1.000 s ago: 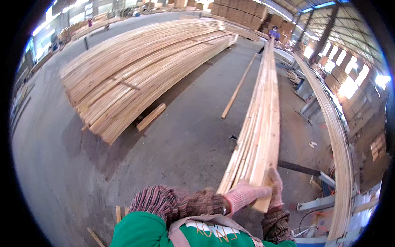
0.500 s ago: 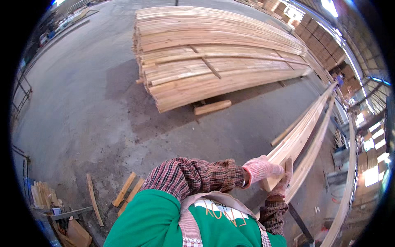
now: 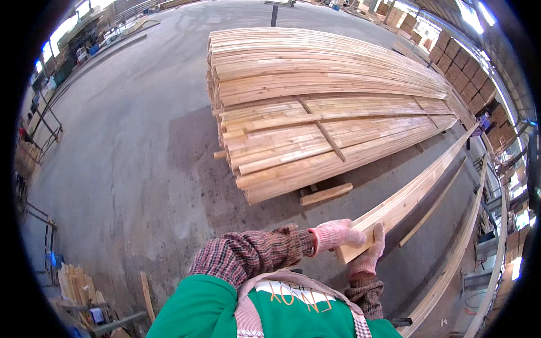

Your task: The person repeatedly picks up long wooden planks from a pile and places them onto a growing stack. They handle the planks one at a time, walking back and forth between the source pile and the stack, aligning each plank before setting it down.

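Both my hands, in pink knit gloves, grip the near end of a bundle of long, pale wooden boards (image 3: 403,204). My left hand (image 3: 338,235) wraps over the bundle's left side close to its cut end. On the right side my right hand (image 3: 369,252) presses with its thumb up along the wood; part of its fingers is hidden beneath. The boards run away to the far right, where another person (image 3: 482,123) stands at the other end. Left of the bundle rises a large stack of similar boards (image 3: 338,118), with thin cross strips between layers.
A short wooden block (image 3: 326,194) lies on the concrete floor by the stack's near side. To my right are a thin strip (image 3: 433,201) and long boards on a metal frame (image 3: 451,270). Wood offcuts (image 3: 76,284) stand at the lower left.
The held boards have shifted left, nearer the stack, and the gap to the boards on my right has widened. My view has turned. Both hands keep their grip.
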